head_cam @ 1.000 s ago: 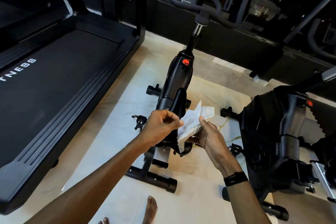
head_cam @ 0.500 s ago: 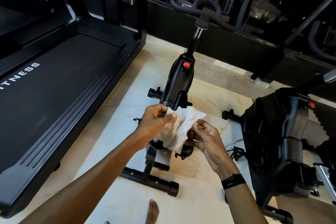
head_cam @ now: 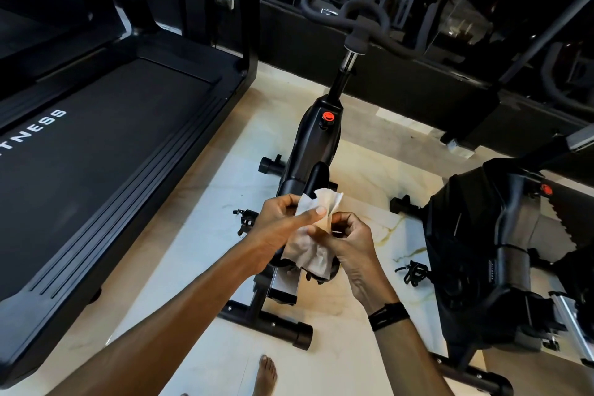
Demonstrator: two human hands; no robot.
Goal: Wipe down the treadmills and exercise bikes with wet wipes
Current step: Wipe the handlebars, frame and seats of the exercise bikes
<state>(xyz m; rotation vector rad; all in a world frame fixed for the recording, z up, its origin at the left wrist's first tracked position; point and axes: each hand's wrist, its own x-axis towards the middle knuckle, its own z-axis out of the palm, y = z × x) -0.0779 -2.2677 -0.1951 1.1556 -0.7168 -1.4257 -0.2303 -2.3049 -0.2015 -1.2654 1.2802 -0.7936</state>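
Note:
A crumpled white wet wipe (head_cam: 310, 251) hangs between both hands, just above the saddle of the black exercise bike (head_cam: 316, 145). My left hand (head_cam: 283, 222) pinches its upper part between thumb and fingers. My right hand (head_cam: 347, 244) grips the wipe from the right side with curled fingers. The bike has a red knob (head_cam: 328, 116) on its frame and grey handlebars (head_cam: 356, 21) at the far end. Most of the saddle is hidden behind the hands and wipe. A black treadmill (head_cam: 96, 164) lies to the left.
A second black exercise bike (head_cam: 491, 254) stands close on the right. Pedals (head_cam: 246, 220) stick out on both sides of the middle bike. Its rear foot bar (head_cam: 266, 320) lies just before my bare foot (head_cam: 265, 376) on the pale marble floor (head_cam: 199, 247). A dark wall with glass runs along the back.
The hands have drawn closer together and bunched the wipe, which was spread wider a second ago. The view has shifted slightly downward and forward.

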